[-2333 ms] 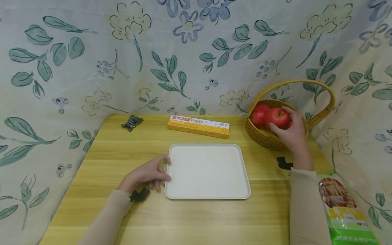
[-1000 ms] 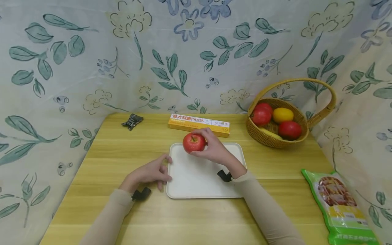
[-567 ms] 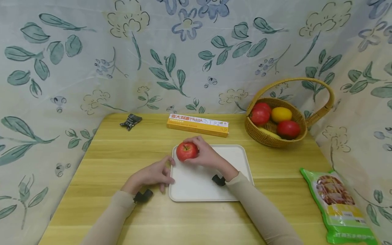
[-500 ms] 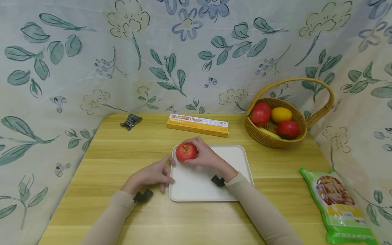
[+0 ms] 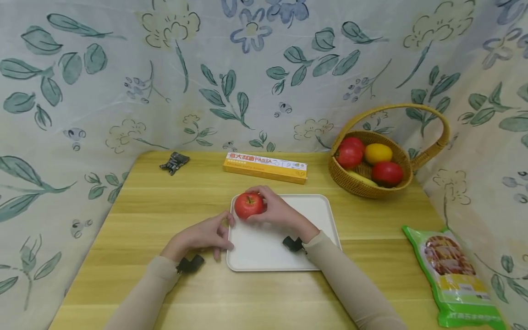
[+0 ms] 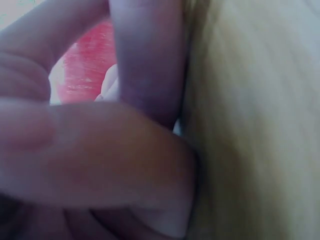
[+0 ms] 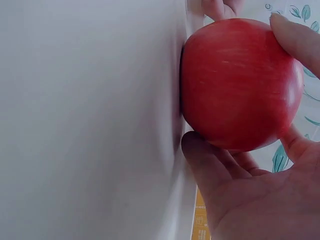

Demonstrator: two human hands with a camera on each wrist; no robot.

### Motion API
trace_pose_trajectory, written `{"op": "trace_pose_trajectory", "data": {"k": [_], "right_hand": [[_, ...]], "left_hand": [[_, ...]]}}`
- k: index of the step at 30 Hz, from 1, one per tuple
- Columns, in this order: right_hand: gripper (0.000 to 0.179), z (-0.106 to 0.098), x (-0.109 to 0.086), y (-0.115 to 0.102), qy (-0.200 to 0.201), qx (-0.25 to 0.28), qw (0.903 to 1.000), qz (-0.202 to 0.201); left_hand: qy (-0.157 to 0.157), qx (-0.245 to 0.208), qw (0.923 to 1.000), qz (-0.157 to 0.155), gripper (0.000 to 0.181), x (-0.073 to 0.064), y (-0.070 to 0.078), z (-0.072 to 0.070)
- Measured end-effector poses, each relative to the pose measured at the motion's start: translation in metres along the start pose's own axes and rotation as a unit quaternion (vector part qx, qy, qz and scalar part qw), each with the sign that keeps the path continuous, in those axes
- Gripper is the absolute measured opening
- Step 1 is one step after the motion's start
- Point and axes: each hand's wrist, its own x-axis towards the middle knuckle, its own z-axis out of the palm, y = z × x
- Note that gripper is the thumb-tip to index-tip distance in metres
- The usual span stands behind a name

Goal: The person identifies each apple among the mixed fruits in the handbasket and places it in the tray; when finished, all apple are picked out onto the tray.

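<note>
Apple (image 5: 247, 206) gripped side-on in right hand (image 5: 276, 213), likely to leave its base free, on or barely above the far left corner of tray (image 5: 266, 254), with left hand (image 5: 203, 234) spread loosely at the left edge, seemingly for steadying.

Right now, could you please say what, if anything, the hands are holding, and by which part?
The right hand holds the apple by its sides. The left hand touches the tray at its edge; whether it grips cannot be told.
</note>
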Motion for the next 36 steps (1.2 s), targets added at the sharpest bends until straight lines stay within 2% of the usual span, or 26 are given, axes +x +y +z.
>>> {"op": "trace_pose_trajectory", "data": {"k": [6, 12, 15, 18, 23, 27, 32, 36], "right_hand": [[0.074, -0.001, 0.000, 0.000, -0.003, -0.004, 1.0000, -0.003], [0.078, -0.004, -0.003, -0.001, -0.003, -0.015, 0.9999, -0.007], [0.081, -0.012, -0.005, -0.005, -0.002, -0.019, 0.9995, -0.025], [0.081, -0.029, -0.010, -0.012, 0.016, -0.016, 0.9987, -0.045], [0.077, -0.069, -0.029, -0.026, 0.078, -0.008, 0.9947, -0.066], [0.076, -0.103, -0.048, -0.035, 0.140, 0.000, 0.9869, -0.081], [0.072, -0.140, -0.071, -0.034, 0.213, 0.008, 0.9717, -0.101], [0.069, -0.162, -0.083, -0.025, 0.274, 0.003, 0.9569, -0.096]], "left_hand": [[0.003, 0.020, 0.9998, -0.004, 0.058, 0.001, -0.002, 0.000], [0.005, 0.022, 0.9997, -0.006, 0.059, 0.000, 0.000, 0.001], [0.008, 0.022, 0.9996, -0.011, 0.060, -0.001, 0.000, 0.001], [0.009, 0.023, 0.9996, -0.013, 0.059, -0.001, 0.000, 0.001], [0.009, 0.024, 0.9995, -0.018, 0.059, -0.001, 0.000, 0.002], [0.010, 0.024, 0.9995, -0.020, 0.059, -0.001, 0.001, 0.003], [0.008, 0.022, 0.9996, -0.018, 0.059, 0.000, 0.001, 0.003], [0.012, 0.024, 0.9995, -0.016, 0.059, 0.001, -0.001, 0.003]]}}
